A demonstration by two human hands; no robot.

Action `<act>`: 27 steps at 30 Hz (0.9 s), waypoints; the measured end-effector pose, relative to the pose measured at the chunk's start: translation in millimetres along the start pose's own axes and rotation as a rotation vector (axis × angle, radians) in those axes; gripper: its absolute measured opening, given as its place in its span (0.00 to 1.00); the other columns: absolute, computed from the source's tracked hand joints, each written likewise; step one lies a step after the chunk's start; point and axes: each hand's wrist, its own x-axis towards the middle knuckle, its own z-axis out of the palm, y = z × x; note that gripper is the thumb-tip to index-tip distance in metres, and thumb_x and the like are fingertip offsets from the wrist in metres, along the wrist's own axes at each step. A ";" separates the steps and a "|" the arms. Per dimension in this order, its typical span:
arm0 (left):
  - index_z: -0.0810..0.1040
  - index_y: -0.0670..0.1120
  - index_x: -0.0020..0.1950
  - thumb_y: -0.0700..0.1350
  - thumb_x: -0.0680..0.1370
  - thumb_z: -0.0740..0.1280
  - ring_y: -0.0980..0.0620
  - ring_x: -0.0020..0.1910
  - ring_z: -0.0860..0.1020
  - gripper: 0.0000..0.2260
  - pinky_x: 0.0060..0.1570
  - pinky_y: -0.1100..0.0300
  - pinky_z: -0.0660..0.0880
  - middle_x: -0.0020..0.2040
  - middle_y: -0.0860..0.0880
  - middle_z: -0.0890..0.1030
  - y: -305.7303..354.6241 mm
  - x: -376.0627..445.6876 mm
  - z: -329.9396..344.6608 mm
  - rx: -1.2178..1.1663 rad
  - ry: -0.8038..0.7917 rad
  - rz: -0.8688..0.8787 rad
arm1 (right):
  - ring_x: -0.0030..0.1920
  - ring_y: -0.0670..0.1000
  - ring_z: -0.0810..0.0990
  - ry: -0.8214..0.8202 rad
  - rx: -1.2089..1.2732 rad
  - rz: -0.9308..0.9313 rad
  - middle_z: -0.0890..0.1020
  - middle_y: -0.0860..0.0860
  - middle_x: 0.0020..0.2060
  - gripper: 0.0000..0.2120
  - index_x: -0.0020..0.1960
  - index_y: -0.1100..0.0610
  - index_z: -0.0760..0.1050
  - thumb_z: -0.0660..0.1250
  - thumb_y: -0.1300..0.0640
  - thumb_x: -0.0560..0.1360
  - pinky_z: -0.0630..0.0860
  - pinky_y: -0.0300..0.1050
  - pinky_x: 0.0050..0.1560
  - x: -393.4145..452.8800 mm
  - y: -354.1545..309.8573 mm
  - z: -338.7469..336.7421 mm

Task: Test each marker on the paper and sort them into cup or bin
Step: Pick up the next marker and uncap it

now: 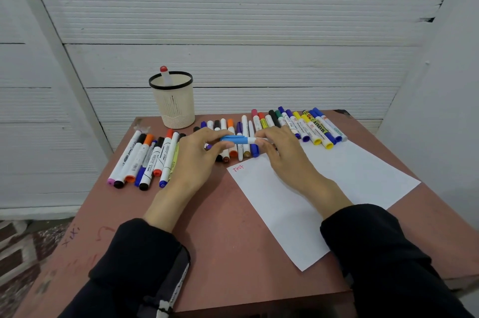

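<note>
— Blue cap, white barrel: that is the marker [239, 139] both hands hold level, above the loose markers [285, 127] at twelve o'clock on the desk [212, 227].
— How are they gripping?
— Left hand [199, 154] pinches the cap end; right hand [278, 148] curls round the barrel, it seems, though its fingertips are hidden.
— And the rest?
— Paper [344, 175] at three o'clock reads "Test"; cup [173, 100] at eleven holds a red marker [164, 74].
</note>
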 end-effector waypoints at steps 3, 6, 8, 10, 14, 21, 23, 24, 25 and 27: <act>0.82 0.47 0.58 0.40 0.76 0.70 0.58 0.49 0.77 0.11 0.54 0.70 0.70 0.47 0.57 0.79 -5.0 2.7 -0.7 0.005 -0.025 -0.023 | 0.48 0.45 0.70 -0.114 0.049 0.046 0.77 0.47 0.49 0.09 0.61 0.51 0.73 0.60 0.56 0.82 0.66 0.33 0.46 -0.6 9.0 -5.5; 0.82 0.48 0.59 0.40 0.77 0.69 0.63 0.49 0.76 0.11 0.50 0.79 0.67 0.51 0.56 0.80 -9.3 4.4 -2.8 0.007 -0.008 -0.058 | 0.38 0.45 0.73 -0.077 0.241 0.157 0.81 0.54 0.43 0.05 0.52 0.47 0.75 0.64 0.57 0.80 0.68 0.29 0.38 0.7 10.2 -14.7; 0.81 0.48 0.60 0.42 0.77 0.69 0.63 0.50 0.76 0.12 0.49 0.80 0.67 0.53 0.56 0.80 -8.2 3.8 -3.2 0.007 0.000 -0.077 | 0.38 0.47 0.76 0.006 0.367 0.199 0.81 0.53 0.41 0.04 0.47 0.48 0.78 0.67 0.57 0.78 0.71 0.31 0.38 2.8 6.0 -20.1; 0.80 0.49 0.61 0.43 0.77 0.68 0.61 0.52 0.76 0.12 0.49 0.77 0.67 0.54 0.55 0.80 -2.9 1.4 -2.0 0.011 0.006 -0.082 | 0.36 0.43 0.76 0.071 0.548 0.246 0.80 0.48 0.37 0.03 0.45 0.51 0.80 0.69 0.57 0.77 0.73 0.33 0.37 3.3 0.8 -26.5; 0.79 0.50 0.61 0.44 0.79 0.66 0.62 0.50 0.74 0.11 0.44 0.73 0.68 0.56 0.56 0.78 15.5 -5.5 9.8 0.047 -0.003 -0.087 | 0.32 0.45 0.70 0.256 0.797 0.355 0.76 0.47 0.30 0.05 0.45 0.55 0.81 0.68 0.55 0.77 0.69 0.36 0.35 2.0 -3.4 -33.9; 0.81 0.47 0.53 0.43 0.81 0.62 0.55 0.47 0.77 0.08 0.48 0.58 0.74 0.49 0.53 0.81 79.4 -0.9 82.3 0.005 -0.118 0.060 | 0.27 0.45 0.72 0.496 0.538 0.283 0.76 0.49 0.27 0.16 0.42 0.65 0.75 0.66 0.52 0.79 0.68 0.40 0.32 -17.2 12.3 -102.6; 0.81 0.47 0.51 0.44 0.81 0.62 0.54 0.47 0.77 0.08 0.50 0.56 0.75 0.49 0.52 0.82 104.8 0.0 114.0 0.002 -0.176 0.122 | 0.29 0.51 0.73 0.566 0.377 0.275 0.76 0.58 0.29 0.18 0.40 0.65 0.73 0.66 0.51 0.79 0.69 0.43 0.33 -33.5 29.0 -136.9; 0.81 0.46 0.51 0.45 0.81 0.62 0.53 0.48 0.77 0.09 0.50 0.56 0.75 0.50 0.51 0.82 117.8 -0.4 131.6 -0.003 -0.213 0.133 | 0.31 0.55 0.73 0.597 0.290 0.277 0.76 0.62 0.30 0.19 0.39 0.65 0.72 0.66 0.50 0.79 0.69 0.43 0.33 -44.9 37.9 -155.9; 0.81 0.46 0.51 0.46 0.81 0.61 0.53 0.48 0.78 0.09 0.50 0.55 0.75 0.50 0.50 0.82 124.9 -0.6 141.5 0.006 -0.241 0.137 | 0.31 0.54 0.72 0.609 0.228 0.283 0.76 0.62 0.31 0.19 0.40 0.65 0.72 0.65 0.49 0.79 0.69 0.40 0.33 -52.3 42.7 -166.7; 0.81 0.46 0.52 0.48 0.81 0.61 0.52 0.49 0.78 0.10 0.50 0.55 0.75 0.50 0.50 0.82 148.7 -3.7 176.1 0.004 -0.324 0.137 | 0.28 0.45 0.68 0.647 0.094 0.321 0.73 0.57 0.28 0.18 0.38 0.62 0.71 0.64 0.49 0.80 0.65 0.35 0.30 -79.8 57.3 -198.5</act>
